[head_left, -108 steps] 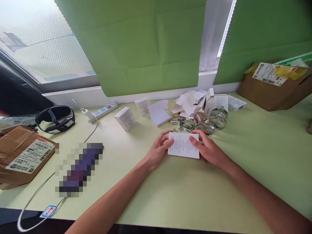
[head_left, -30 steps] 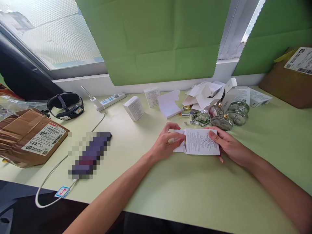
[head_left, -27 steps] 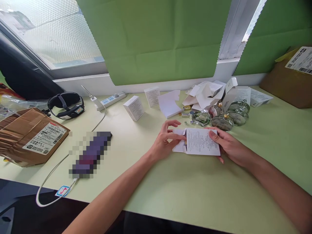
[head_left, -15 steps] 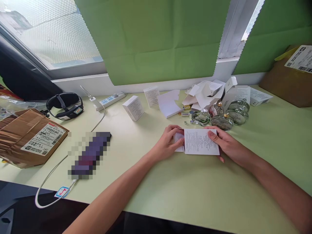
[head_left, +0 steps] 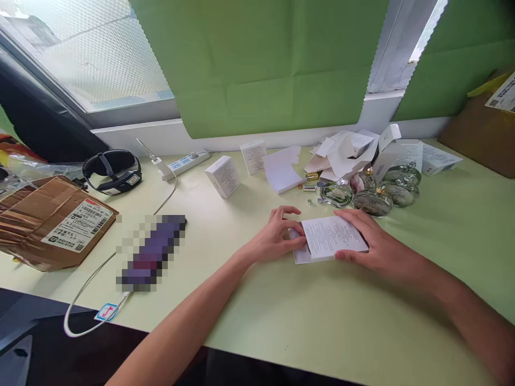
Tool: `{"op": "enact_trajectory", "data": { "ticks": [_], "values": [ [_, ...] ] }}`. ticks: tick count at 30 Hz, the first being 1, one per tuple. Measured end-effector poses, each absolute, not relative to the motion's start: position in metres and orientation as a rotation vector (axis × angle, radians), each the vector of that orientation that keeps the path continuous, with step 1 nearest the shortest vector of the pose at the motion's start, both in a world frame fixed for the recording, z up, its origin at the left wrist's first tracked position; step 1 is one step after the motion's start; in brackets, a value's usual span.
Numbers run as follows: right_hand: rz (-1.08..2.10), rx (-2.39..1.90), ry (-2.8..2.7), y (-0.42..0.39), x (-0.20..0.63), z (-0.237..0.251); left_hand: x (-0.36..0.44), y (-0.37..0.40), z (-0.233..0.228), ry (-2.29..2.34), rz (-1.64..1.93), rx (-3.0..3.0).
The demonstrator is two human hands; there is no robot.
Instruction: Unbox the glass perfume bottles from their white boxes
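We hold the small white printed cardboard box [head_left: 333, 238] with both hands [head_left: 277, 238] [head_left: 376, 249], left grip pinching its end flap; tucking it needs steady pressure.

Both forearms extended forward, converging; left hand [head_left: 277, 236] with fingers curled, thumb and fingertips pinching inward; right hand [head_left: 372, 244] palm down, fingers spread flat, thumb tucked along the near side

**Pale green table: surface contents**

Table [head_left: 322, 321] carries: taped cardboard parcel [head_left: 52, 225] at left edge; black headset [head_left: 112, 170] and white power strip [head_left: 185, 161] along back edge; white cartons [head_left: 222, 176], torn packaging [head_left: 346, 153] and glass bottles [head_left: 372, 201] back-centre; brown box [head_left: 478, 136] at back right corner.
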State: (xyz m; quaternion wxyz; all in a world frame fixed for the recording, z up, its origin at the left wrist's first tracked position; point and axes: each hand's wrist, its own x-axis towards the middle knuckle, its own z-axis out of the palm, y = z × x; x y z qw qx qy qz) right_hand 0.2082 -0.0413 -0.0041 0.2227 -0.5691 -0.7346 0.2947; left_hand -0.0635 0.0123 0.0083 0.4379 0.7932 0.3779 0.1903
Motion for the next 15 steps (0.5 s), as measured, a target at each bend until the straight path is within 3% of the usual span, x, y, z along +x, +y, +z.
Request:
{"op": "enact_trajectory", "data": {
  "ticks": [9,15],
  "values": [
    [0.656,-1.660,-1.916,-0.038,0.201,-0.013,-0.061,0.017,0.009,1.056,0.441,1.980],
    [0.700,-1.578,-2.020,-0.036,0.206,-0.013,-0.057,0.017,0.001,1.412,0.528,2.020]
  ]
}}
